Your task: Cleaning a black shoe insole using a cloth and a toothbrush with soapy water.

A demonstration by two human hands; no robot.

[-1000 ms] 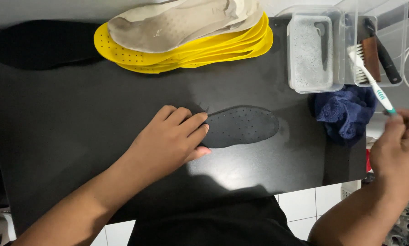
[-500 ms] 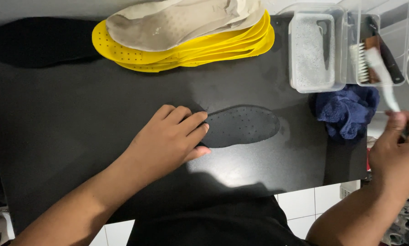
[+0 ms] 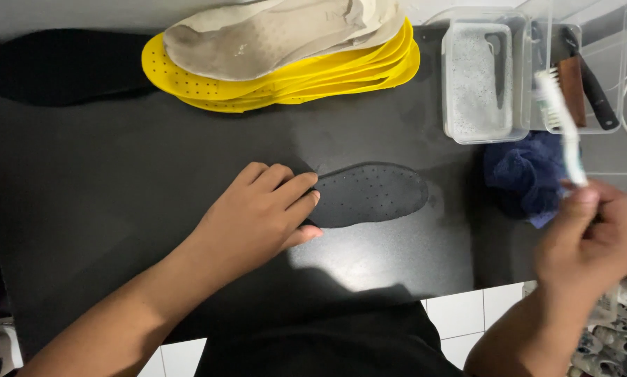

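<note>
A black perforated insole (image 3: 372, 193) lies flat on the black table (image 3: 118, 167). My left hand (image 3: 261, 216) rests palm down on its heel end, fingers spread over it. My right hand (image 3: 589, 237) is at the right edge of the table, closed around the handle of a white and teal toothbrush (image 3: 561, 122). The brush head points up and away, over the clear containers. The brush is blurred by motion.
A stack of yellow insoles (image 3: 285, 73) topped by grey-white ones (image 3: 278, 31) sits at the back. A black insole (image 3: 62, 66) lies back left. Two clear tubs stand back right, one with foamy water (image 3: 477, 77), one with brushes (image 3: 582, 77). A blue cloth (image 3: 526, 174) lies beside them.
My right hand has moved left and slightly down with the toothbrush, coming in over the table edge. My left hand and the black insole have stayed put.
</note>
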